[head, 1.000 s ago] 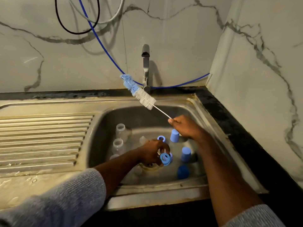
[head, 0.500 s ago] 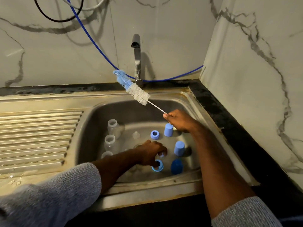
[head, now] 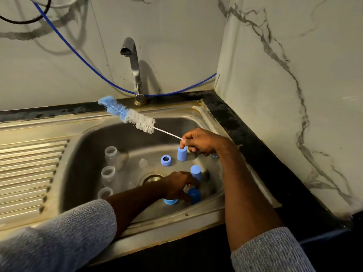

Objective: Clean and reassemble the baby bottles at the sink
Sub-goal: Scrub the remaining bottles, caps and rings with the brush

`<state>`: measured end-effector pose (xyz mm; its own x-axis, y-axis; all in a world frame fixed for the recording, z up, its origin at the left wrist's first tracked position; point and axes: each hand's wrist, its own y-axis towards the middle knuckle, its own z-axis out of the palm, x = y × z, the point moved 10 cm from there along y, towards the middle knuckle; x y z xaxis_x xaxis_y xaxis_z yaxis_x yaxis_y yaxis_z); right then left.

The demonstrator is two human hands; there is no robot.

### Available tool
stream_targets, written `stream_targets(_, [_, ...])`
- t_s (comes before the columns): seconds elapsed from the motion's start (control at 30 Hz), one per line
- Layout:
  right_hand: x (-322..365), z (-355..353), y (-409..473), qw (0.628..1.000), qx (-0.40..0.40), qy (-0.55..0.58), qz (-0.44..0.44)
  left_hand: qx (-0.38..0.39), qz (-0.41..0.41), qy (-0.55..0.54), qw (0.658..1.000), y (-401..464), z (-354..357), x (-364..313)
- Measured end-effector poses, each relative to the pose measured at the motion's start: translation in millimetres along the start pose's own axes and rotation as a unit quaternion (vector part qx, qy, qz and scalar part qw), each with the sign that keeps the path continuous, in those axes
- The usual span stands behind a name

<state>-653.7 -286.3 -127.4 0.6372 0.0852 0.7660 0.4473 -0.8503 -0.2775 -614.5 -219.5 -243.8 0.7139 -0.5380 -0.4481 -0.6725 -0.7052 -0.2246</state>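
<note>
Head view looks down into a steel sink (head: pixel 208 118) set in a dark counter, a person leaning over it with both arms in grey sleeves. The right hand (head: pixel 200 142) is clenched round the thin wire handle of a bottle brush (head: pixel 135 119), which slants up and to the left over the basin, white bristles nearer the hand and a blue sponge tip out past the rim. The left hand (head: pixel 177 186) reaches low into the basin near the drain (head: pixel 152 177), fingers curled down among the blue parts at the front; I cannot tell from here whether it actually grasps one. Just under it sits a blue ring (head: pixel 170 201), and a dark blue cap (head: pixel 194 194) is right beside the fingers. Two lighter blue caps stand upright, one (head: pixel 182 153) just below the right hand, the other (head: pixel 196 172) between the two hands. A blue collar ring (head: pixel 166 160) lies flat beside the first cap, and a clear teat (head: pixel 143 162) sits near it. Three clear bottles (head: pixel 108 173) stand open-mouthed in a line along the left wall of the basin. The tap (head: pixel 135 73) rises behind, with a blue hose (head: pixel 78 55) draped along the marble wall
</note>
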Motion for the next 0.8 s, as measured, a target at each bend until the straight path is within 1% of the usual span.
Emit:
stream_targets(0.07, [0.1,0.5,0.0,1.000,-0.002,0.002,-0.008,-0.020,-0.005,-0.014,1.000,-3.1,-7.5,-1.1])
stream_targets(0.1, [0.3,0.8,-0.1,1.000,-0.005,0.001,-0.011,-0.045,-0.017,-0.050,0.998,-6.0,-18.0,0.8])
stream_targets(0.13, [1.1,1.1,-0.1,1.000,-0.008,0.002,-0.015,-0.084,-0.034,-0.104,0.990,-10.6,-33.3,5.1])
stream_targets(0.17, [3.2,0.8,0.3,1.000,-0.014,0.003,-0.022,-0.135,-0.052,-0.163,0.976,-18.5,-52.6,12.8])
stream_targets(0.2, [6.2,-1.0,1.0,0.999,-0.028,0.003,-0.032,-0.189,-0.073,-0.224,0.953,-29.2,-72.7,23.1])
stream_targets(0.23, [9.7,-4.7,1.7,0.998,-0.050,0.000,-0.040,-0.237,-0.095,-0.291,0.922,-42.4,-89.6,35.4])
stream_targets(0.27, [13.2,-10.3,2.3,0.996,-0.081,0.000,-0.046,-0.278,-0.114,-0.367,0.880,-57.4,-103.0,48.3])
stream_targets(0.33, [16.7,-19.8,3.3,0.990,-0.132,0.014,-0.052,-0.344,-0.137,-0.514,0.774,-88.5,-120.2,74.4])
stream_targets(0.4, [17.3,-20.7,2.7,0.987,-0.143,0.041,-0.059,-0.382,-0.134,-0.632,0.661,-115.4,-126.9,91.5])
stream_targets(0.43, [22.2,-17.6,3.4,0.987,-0.137,0.050,-0.066,-0.394,-0.128,-0.672,0.614,-129.2,-130.0,98.0])
stream_targets(0.47, [21.6,-15.7,2.9,0.988,-0.130,0.053,-0.070,-0.399,-0.122,-0.703,0.576,-136.8,-127.9,101.4])
stream_targets(0.5, [25.4,-13.0,2.8,0.988,-0.122,0.048,-0.077,-0.405,-0.119,-0.723,0.547,-146.6,-127.1,105.5])
stream_targets(0.57, [32.7,-9.5,1.0,0.989,-0.117,0.022,-0.090,-0.421,-0.117,-0.743,0.508,-161.3,-126.0,114.0])
stream_targets(0.7, [37.8,-6.4,0.1,0.984,-0.139,-0.033,-0.102,-0.475,-0.113,-0.738,0.466,-185.9,-141.5,135.4])
stream_targets(0.8, [34.5,-3.3,3.3,0.981,-0.156,-0.057,-0.101,-0.509,-0.098,-0.745,0.419,-205.0,-153.7,154.2])
